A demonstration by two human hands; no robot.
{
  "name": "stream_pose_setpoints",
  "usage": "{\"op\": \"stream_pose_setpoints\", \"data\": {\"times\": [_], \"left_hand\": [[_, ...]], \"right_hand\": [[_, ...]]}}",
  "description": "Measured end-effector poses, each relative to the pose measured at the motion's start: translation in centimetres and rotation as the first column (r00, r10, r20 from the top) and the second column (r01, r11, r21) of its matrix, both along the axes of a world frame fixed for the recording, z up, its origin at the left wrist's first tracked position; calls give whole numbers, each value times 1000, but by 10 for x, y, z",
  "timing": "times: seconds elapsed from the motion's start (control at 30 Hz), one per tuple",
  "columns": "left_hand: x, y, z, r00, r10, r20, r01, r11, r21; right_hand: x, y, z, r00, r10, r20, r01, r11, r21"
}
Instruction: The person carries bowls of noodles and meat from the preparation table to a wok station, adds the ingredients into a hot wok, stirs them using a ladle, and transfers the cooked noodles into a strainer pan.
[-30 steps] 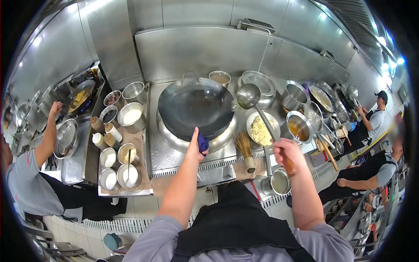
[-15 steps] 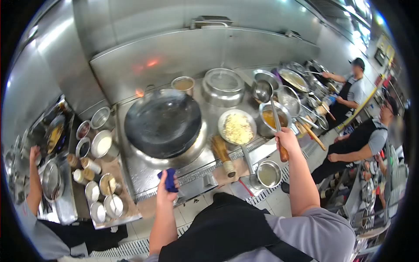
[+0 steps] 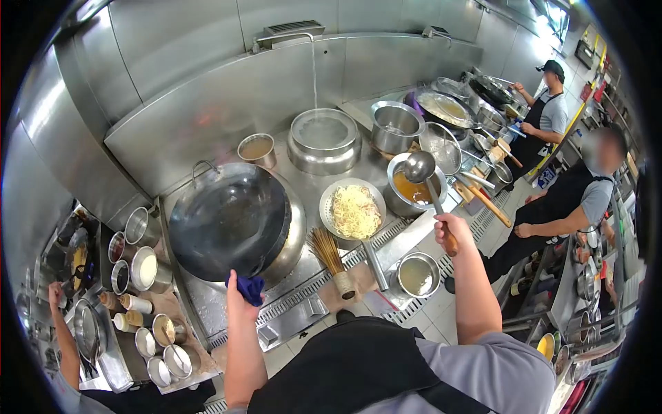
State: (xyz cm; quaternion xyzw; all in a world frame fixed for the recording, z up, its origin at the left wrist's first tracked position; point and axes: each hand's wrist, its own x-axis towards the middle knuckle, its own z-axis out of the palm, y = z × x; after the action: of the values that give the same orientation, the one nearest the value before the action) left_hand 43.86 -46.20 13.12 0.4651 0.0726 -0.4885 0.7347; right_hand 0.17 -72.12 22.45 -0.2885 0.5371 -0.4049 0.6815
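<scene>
My left hand (image 3: 241,303) is closed on a dark blue cloth (image 3: 249,289) at the near rim of a large black wok (image 3: 227,221), which sits tilted on the stove. My right hand (image 3: 453,231) grips the wooden handle of a ladle (image 3: 420,168). The ladle's bowl is over a metal pot of orange-brown liquid (image 3: 412,188). Between my hands, a perforated strainer holds pale noodles (image 3: 355,212). A bamboo brush (image 3: 329,257) lies beside the strainer. A pot of cloudy liquid (image 3: 416,276) stands nearer to me.
Water runs from a tap (image 3: 312,38) onto a round lidded pot (image 3: 324,141). Seasoning containers (image 3: 145,268) and bottles stand at the left. A co-worker's arm (image 3: 67,338) is at the far left. Two co-workers (image 3: 583,200) (image 3: 545,117) stand at the right.
My left hand and the cloth have moved left to the wok's rim. The ladle's bowl has come down over the pot of orange-brown liquid. The whole view has shifted.
</scene>
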Motion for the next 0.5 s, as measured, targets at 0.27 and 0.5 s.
{"op": "stream_pose_setpoints", "data": {"times": [0.27,0.5], "left_hand": [[3,-23,-11,978,34,-207,-32,999,10],[-5,-21,-8,990,52,-130,-50,999,17]], "right_hand": [[25,55,79,958,287,13,-283,951,-128],[115,75,74,804,564,-188,-594,745,-305]]}}
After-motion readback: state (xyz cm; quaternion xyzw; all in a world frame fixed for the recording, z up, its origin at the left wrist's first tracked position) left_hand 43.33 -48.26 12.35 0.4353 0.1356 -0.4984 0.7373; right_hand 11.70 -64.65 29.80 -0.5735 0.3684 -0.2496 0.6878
